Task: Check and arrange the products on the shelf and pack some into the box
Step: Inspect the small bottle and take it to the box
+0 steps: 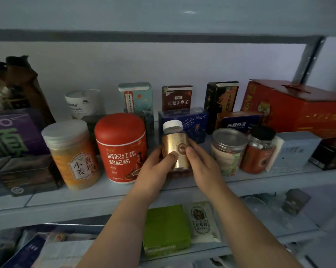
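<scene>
A small bottle (175, 144) with a white cap and a shiny gold label stands at the front of the grey shelf (105, 192), in the middle of the row. My left hand (155, 171) grips it from the left, thumb across the label. From the right, my right hand (204, 167) holds the same bottle, thumb on the label's round emblem. The bottle's base is hidden behind my fingers. No packing box is in view.
Left of the bottle stand a red canister (120, 149) and an orange jar (72, 155). A clear jar (228, 149) and a black-capped jar (259, 149) stand to its right. Cartons line the back, with a big red box (296, 109) at right. A green box (166, 229) lies on the lower shelf.
</scene>
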